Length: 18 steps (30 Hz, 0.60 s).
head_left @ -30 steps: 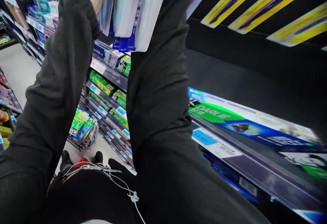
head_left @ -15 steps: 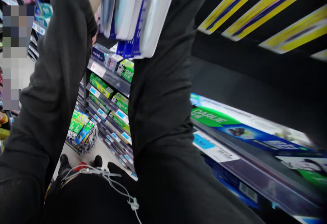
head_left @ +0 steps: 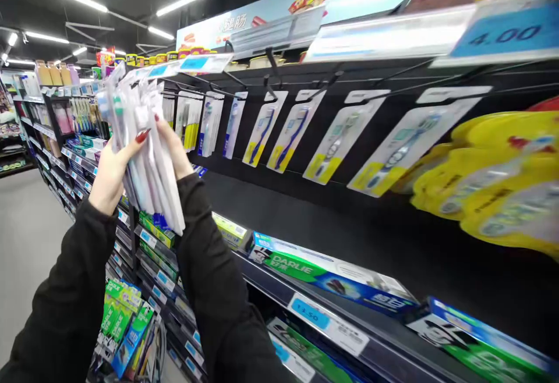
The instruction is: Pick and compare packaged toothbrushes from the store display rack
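Here, the left hand and the right hand are holding blister-packed toothbrushes between them, the fingers being partly closed, their far tips hiding behind. Hanging toothbrushes are showing right of the fingers, a Darlie toothpaste box lower. Pressing evenly from both sides is probably preventing loose packs from slipping.

Glossy clear plastic toothbrush packs; matt black cloth sleeves.
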Available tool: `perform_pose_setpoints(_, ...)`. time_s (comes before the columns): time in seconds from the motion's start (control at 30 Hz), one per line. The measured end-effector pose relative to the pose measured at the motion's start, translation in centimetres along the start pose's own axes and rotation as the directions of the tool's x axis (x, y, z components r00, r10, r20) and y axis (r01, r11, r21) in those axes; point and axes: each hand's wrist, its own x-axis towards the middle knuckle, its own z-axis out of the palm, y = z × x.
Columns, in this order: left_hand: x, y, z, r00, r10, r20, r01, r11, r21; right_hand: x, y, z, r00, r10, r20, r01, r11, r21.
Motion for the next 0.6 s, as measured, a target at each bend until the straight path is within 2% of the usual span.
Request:
perform_pose_setpoints(0.1,-5.1,0.3,-3.0,0.978,-0.161,-0.131,0.152,0.986,-0.073,-3.3,3.6,1.7,0.998,-0.004,-0.055,0.004,1.0,0.0)
perform_pose_setpoints(0.17,-9.7,-0.2,-5.9,0.914,-0.317,-0.252,0.303,0.948,-0.095,-6.8,7.0,2.7,0.993,0.044,-0.11,-0.043,0.999,0.015)
perform_pose_setpoints(0.23,-14.8,-1.2,-8.9,0.812,-0.455,-0.365,0.451,0.887,-0.1,-11.1,10.6,3.5,0.983,0.114,-0.145,-0.108,0.993,0.047)
perform_pose_setpoints(0.3,-20.0,-2.8,-11.5,0.667,-0.589,-0.456,0.617,0.78,-0.103,-15.9,14.2,3.8,0.962,0.245,-0.12,-0.232,0.966,0.111)
perform_pose_setpoints(0.33,-22.5,-3.8,-12.6,0.581,-0.635,-0.51,0.688,0.717,-0.11,-18.3,15.8,3.8,0.939,0.328,-0.104,-0.31,0.938,0.152)
perform_pose_setpoints(0.43,-29.2,-7.0,-14.6,0.421,-0.693,-0.585,0.806,0.582,-0.109,-25.5,20.0,3.3,0.852,0.496,-0.168,-0.46,0.862,0.214)
perform_pose_setpoints(0.53,-34.5,-9.9,-15.4,0.349,-0.716,-0.605,0.859,0.502,-0.099,-32.0,23.4,2.1,0.763,0.579,-0.288,-0.552,0.815,0.176)
perform_pose_setpoints(0.6,-37.2,-11.5,-15.6,0.356,-0.748,-0.56,0.885,0.462,-0.054,-35.2,25.4,0.8,0.684,0.627,-0.374,-0.655,0.753,0.065)
